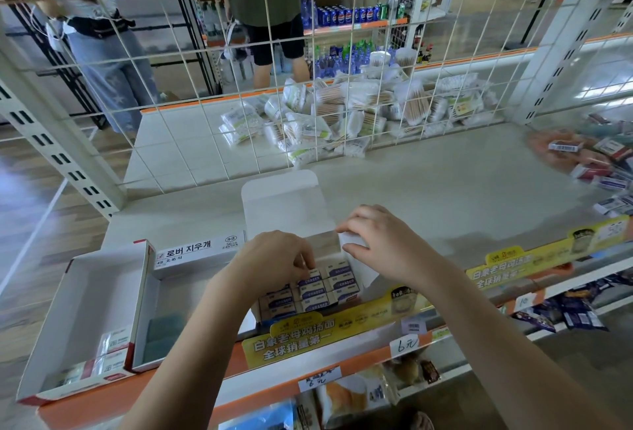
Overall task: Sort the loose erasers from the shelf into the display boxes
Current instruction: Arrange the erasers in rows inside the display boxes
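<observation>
Both arms reach in over the shelf edge (342, 366) to the white box (281, 203) in the middle. The left hand (274, 256) is knuckles-up, fingers curled down, fingertips pinching an eraser (310, 275) at the back of the middle row. The right hand (380, 241) grips the box's right side flap (352, 241), thumb below, fingers bent over it. Inside, erasers (339, 280) lie flat in neat rows, long sides running left to right: white sleeves, blue band, "ERASER" lettering. The lid stands open toward the wire grid (239, 87). More loose erasers (606, 169) are heaped far right; a red-edged box (85, 309) sits left.
</observation>
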